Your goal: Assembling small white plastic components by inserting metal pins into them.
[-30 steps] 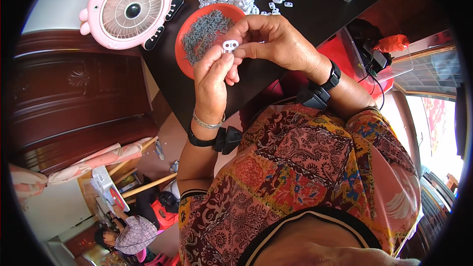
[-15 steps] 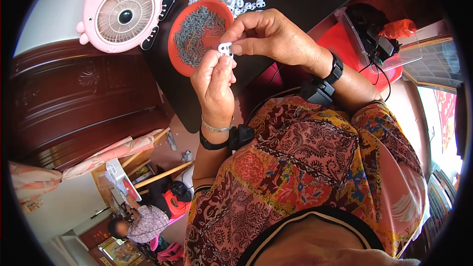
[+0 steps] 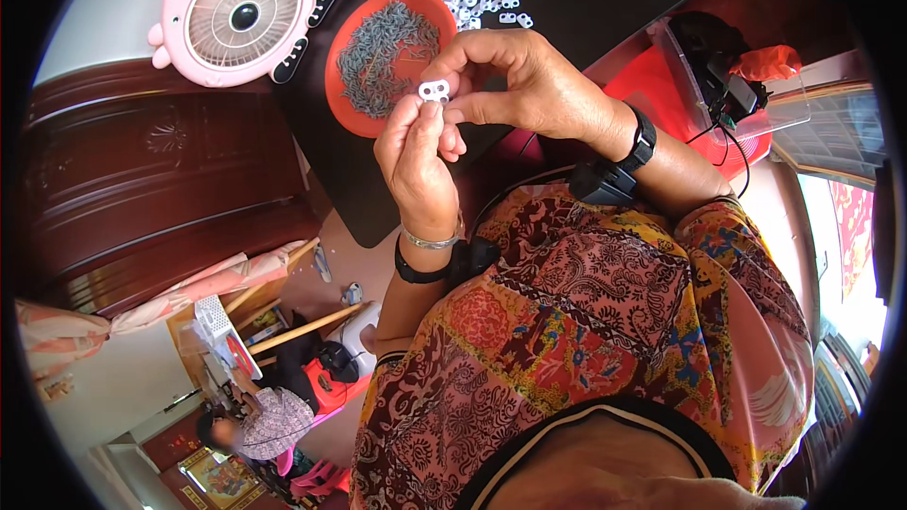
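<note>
Pinching a white piece [image 3: 434,90], lower edge hidden

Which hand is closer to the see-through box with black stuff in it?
Right. The right hand is left of the see-through box; the left hand is farther left and lower.

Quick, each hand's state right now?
Left hand: closed, pinching a white two-hole piece.
Right hand: curled beside that piece; whether it grips anything cannot be told.
</note>
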Available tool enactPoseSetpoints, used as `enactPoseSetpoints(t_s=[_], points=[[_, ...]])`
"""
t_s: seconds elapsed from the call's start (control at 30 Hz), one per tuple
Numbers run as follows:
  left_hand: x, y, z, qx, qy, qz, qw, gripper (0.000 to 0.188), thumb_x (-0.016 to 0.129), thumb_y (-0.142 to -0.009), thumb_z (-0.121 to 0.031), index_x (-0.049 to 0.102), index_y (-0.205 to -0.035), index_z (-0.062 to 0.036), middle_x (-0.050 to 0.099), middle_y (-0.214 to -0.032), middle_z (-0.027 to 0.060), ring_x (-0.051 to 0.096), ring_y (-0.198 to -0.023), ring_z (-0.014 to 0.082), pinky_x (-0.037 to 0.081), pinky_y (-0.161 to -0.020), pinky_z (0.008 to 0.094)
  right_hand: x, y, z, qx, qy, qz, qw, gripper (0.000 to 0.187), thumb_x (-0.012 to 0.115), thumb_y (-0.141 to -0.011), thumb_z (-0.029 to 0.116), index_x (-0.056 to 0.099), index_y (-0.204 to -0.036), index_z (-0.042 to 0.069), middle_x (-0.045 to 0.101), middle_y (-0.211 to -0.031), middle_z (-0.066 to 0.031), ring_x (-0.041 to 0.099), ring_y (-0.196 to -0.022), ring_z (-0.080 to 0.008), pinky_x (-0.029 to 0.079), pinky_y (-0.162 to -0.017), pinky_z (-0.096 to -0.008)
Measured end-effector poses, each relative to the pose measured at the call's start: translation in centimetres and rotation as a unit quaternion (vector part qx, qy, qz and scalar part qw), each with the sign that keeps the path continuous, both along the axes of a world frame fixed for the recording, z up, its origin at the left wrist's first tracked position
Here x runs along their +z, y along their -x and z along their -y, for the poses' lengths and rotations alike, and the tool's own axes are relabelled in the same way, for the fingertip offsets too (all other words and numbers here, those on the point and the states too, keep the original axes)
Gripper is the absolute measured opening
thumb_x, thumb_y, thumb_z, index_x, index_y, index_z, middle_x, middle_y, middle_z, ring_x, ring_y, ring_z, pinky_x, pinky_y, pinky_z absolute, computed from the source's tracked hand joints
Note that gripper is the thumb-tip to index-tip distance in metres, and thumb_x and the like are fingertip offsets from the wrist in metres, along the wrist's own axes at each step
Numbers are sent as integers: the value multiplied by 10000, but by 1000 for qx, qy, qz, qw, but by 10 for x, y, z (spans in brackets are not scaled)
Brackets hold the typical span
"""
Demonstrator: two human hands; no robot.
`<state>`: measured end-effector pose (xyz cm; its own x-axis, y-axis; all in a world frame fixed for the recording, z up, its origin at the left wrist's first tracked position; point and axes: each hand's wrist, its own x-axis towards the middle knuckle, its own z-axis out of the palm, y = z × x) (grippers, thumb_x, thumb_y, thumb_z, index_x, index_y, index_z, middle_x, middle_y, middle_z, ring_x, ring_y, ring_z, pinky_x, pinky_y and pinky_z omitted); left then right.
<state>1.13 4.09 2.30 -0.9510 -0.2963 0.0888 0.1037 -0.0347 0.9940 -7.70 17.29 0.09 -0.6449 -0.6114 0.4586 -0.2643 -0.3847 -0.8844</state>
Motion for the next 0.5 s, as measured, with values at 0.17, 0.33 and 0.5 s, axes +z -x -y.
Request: enactPoseSetpoints(t_s=[0.17, 0.33, 0.5], points=[[-5, -1, 2, -12, -16, -12, 1000, 225, 472, -923, -160, 563, -859, 35, 437, -621, 13, 413, -550, 97, 324, -502, 220, 0, -1, 0, 21, 3, 19, 1000, 188, 671, -811, 25, 635, -994, 3, 644, -838, -14, 606, -817, -78, 498, -762, -233], [-5, -4, 2, -9, 7, 0, 1000, 246, 488, -915, -166, 568, -797, 34, 445, -616, 14, 422, -552, 96, 327, -500, 219, -1, -2, 2, 13, 38, 105, 994, 142, 679, -836, 66, 648, -952, -9, 666, -852, -19, 610, -812, -74, 500, -764, -224], [-6, -4, -2, 22, 17, -11, 1000, 258, 497, -912, -172, 566, -773, 34, 451, -611, 13, 423, -544, 91, 334, -495, 217, 0, -4, 3, 19, 43, 133, 990, 124, 674, -842, 64, 652, -938, -13, 669, -832, -22, 614, -793, -75, 502, -755, -221]])
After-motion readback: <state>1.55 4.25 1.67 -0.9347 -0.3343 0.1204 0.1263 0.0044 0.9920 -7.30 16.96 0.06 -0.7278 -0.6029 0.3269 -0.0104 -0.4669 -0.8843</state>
